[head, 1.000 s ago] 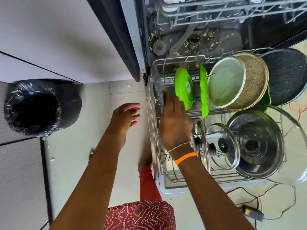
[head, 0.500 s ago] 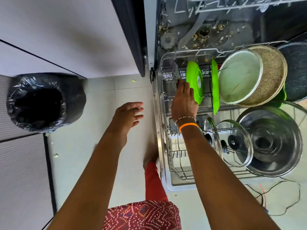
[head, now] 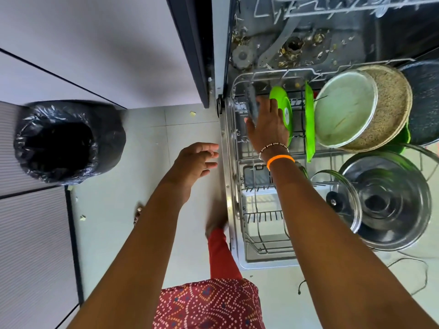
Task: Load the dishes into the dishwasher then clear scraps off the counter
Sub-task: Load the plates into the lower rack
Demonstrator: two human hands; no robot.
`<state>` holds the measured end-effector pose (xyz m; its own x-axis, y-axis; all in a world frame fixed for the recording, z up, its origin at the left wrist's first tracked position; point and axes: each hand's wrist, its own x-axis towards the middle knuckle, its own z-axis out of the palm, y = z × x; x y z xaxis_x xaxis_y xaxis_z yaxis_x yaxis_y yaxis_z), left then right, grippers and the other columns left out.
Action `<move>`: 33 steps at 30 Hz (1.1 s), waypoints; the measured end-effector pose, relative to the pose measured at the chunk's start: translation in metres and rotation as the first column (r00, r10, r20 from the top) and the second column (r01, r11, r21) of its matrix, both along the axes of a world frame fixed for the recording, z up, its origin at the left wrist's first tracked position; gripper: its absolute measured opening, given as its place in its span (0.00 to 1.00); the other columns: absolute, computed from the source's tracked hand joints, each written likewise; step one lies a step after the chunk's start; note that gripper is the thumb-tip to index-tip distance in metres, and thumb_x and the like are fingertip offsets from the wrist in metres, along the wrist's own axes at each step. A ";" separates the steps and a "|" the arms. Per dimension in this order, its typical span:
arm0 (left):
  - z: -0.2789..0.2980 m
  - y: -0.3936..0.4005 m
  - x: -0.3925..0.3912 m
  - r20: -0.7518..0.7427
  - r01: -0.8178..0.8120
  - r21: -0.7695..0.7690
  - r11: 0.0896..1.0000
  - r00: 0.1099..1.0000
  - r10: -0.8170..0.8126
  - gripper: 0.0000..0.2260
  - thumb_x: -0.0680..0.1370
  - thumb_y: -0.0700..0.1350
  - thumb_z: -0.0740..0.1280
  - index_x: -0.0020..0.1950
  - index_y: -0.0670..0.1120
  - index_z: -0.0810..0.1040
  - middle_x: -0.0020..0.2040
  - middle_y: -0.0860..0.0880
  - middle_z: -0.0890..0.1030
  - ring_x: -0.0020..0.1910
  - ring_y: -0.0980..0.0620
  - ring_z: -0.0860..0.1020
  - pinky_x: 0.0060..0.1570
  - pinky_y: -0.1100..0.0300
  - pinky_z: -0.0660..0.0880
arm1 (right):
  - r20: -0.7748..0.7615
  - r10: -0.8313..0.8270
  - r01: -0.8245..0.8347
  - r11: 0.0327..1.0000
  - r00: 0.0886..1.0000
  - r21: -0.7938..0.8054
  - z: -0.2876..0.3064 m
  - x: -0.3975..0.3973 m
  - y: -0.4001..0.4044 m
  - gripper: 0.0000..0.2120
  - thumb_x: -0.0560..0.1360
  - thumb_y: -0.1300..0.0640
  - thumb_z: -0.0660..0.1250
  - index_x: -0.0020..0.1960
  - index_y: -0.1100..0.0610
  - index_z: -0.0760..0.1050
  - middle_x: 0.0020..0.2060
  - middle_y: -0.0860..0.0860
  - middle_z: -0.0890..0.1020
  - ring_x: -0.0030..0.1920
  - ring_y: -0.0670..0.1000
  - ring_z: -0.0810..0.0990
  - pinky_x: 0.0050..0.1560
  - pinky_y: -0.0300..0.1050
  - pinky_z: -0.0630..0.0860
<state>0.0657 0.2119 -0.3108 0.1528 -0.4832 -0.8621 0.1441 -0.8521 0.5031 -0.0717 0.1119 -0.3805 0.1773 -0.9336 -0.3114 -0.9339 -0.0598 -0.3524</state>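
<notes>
A: Entry, head view. What do you log nearest the camera?

B: I log the patterned red garment [head: 209, 305] lowest in view, both forearms reaching forward over it. My left hand [head: 197, 162] hovers above the floor [head: 114, 186], just left of the dishwasher rack [head: 231, 162]. Fingers loosely extended toward the rack edge, holding nothing, not touching it as far as I can tell.

A: And the right?

B: My right hand [head: 267, 125] is farther forward, over the rack's back-left part. An orange band [head: 280, 160] and a bead bracelet [head: 273, 146] sit at the wrist. A dark, blurred item [head: 251, 103] stands just left of the fingers, with the thumb at its lower end. I cannot tell whether the hand grips it or only rests against it.

A: Dishes relative to that hand?

B: Just right of it, a green plate [head: 283, 108] stands on edge, partly behind the hand. Further right, a second green plate [head: 310, 122], also on edge, then a round pan [head: 361, 108] tilted against it. Right of the forearm, a glass lid [head: 337, 200] leans beside a steel pot [head: 389, 203].

A: Beyond?

B: Beyond the fingertips, the dishwasher tub floor [head: 308, 48] carries food scraps. Far left of the left hand, a bin with a black liner [head: 66, 143]; small scraps lie on the floor near it.
</notes>
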 end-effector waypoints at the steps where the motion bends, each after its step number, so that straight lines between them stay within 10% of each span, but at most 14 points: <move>1: 0.002 0.002 0.001 -0.002 0.003 0.004 1.000 1.000 -0.003 0.12 0.81 0.38 0.56 0.58 0.47 0.77 0.53 0.50 0.80 0.54 0.50 0.79 0.59 0.57 0.71 | 0.025 -0.019 0.019 1.000 1.000 -0.017 0.003 0.001 0.005 0.21 0.75 0.56 0.63 0.67 0.58 0.65 0.64 0.57 0.68 0.62 0.59 0.69 0.50 0.54 0.74; 11: 0.042 0.025 0.030 0.045 -0.192 -0.054 0.980 0.980 0.194 0.11 0.81 0.37 0.56 0.54 0.46 0.77 0.49 0.49 0.79 0.49 0.51 0.79 0.54 0.62 0.73 | 0.497 -0.236 0.145 0.966 0.835 0.215 0.056 0.058 0.070 0.12 0.71 0.71 0.58 0.46 0.62 0.79 0.45 0.58 0.83 0.47 0.57 0.80 0.50 0.46 0.75; 23: 0.197 0.067 0.195 0.001 -0.374 -0.418 0.828 0.911 0.413 0.12 0.79 0.34 0.57 0.45 0.46 0.77 0.41 0.48 0.80 0.41 0.53 0.79 0.47 0.61 0.74 | 0.694 -0.251 0.051 0.954 0.675 0.295 0.235 0.252 0.124 0.11 0.72 0.69 0.59 0.48 0.63 0.78 0.43 0.57 0.81 0.45 0.59 0.80 0.52 0.56 0.77; 33: 0.337 0.112 0.362 0.059 -0.396 -0.620 0.678 0.838 0.543 0.09 0.80 0.36 0.57 0.53 0.44 0.75 0.42 0.50 0.79 0.42 0.55 0.77 0.44 0.63 0.73 | 0.834 -0.065 -0.175 0.966 0.549 0.191 0.382 0.427 0.148 0.12 0.74 0.71 0.56 0.49 0.64 0.77 0.38 0.53 0.78 0.33 0.49 0.75 0.38 0.44 0.77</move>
